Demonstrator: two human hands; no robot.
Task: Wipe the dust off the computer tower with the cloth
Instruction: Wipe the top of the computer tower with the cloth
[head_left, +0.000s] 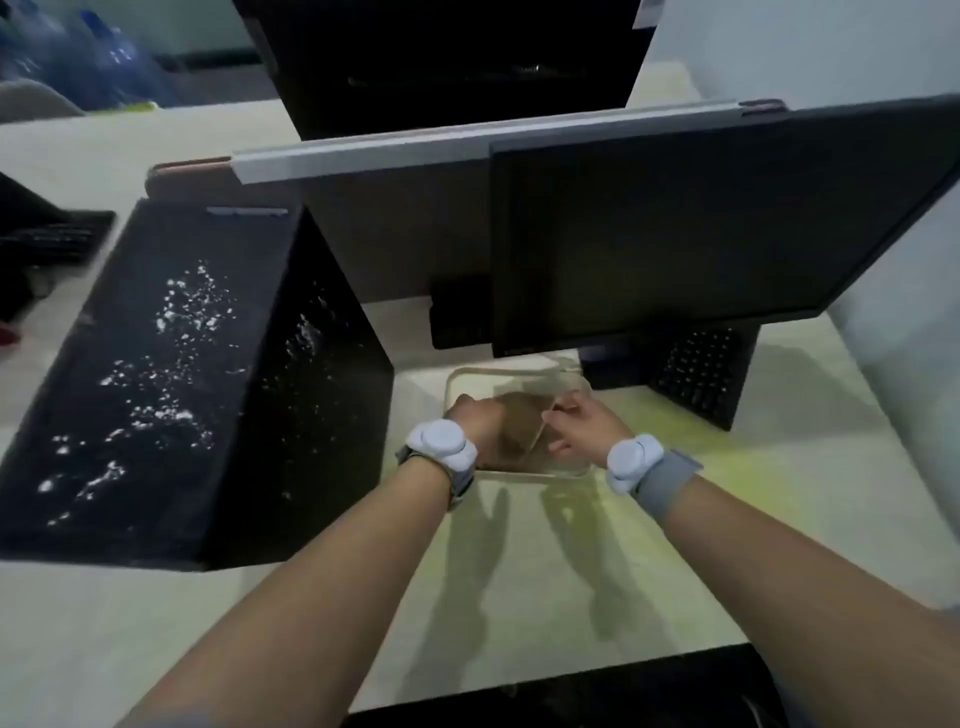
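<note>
Cloth (519, 421): brown, lying inside the clear container, partly covered by both hands; at 12 o'clock from the wearer, past the wrists.
Left hand (470, 415): reaches into the container from 7 o'clock; fingers are down on the cloth and hidden behind the wrist, so whether they are clamped on it cannot be told.
Right hand (584, 421): enters from 5 o'clock; fingers bent, thumb and fingertips pinched on a thin clear edge that stands tilted over the cloth. Whether this edge is a lid or part of the container cannot be told.
Wrist units: a white round device on a grey strap sits on the left wrist (441, 444) and on the right wrist (635, 462).
Container (524, 474): clear, rectangular, shallow; rests on the desk just in front of the monitor.
Computer tower (171, 395): black, on the desk at 10 o'clock from the container, just beside it. White dust specks lie scattered over its top panel and on the perforated side panel facing the container.
Monitor (717, 234): dark screen at 1 o'clock, overhanging the far rim of the container.
Desk (519, 597): pale surface, both forearm shadows falling on it.
</note>
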